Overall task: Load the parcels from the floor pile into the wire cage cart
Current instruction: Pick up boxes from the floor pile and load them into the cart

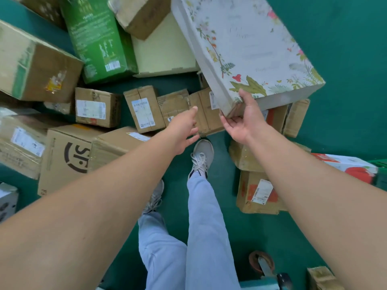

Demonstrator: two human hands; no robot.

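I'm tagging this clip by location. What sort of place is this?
Probably a parcel sorting or courier depot. Many taped cardboard boxes with shipping labels lie loose on a green floor, one box bears a courier logo, and a caster wheel shows at the bottom edge.

Floor (345, 59) – teal green; big box (251, 45) white, floral print; tall box (96, 38) bright green; parcels (144, 107) – brown.

- Floral-printed flat box (247, 45) — tilted, its near corner gripped by the right hand (244, 120)
- Brown cardboard parcels (144, 108) — scattered beyond the left hand (184, 132)
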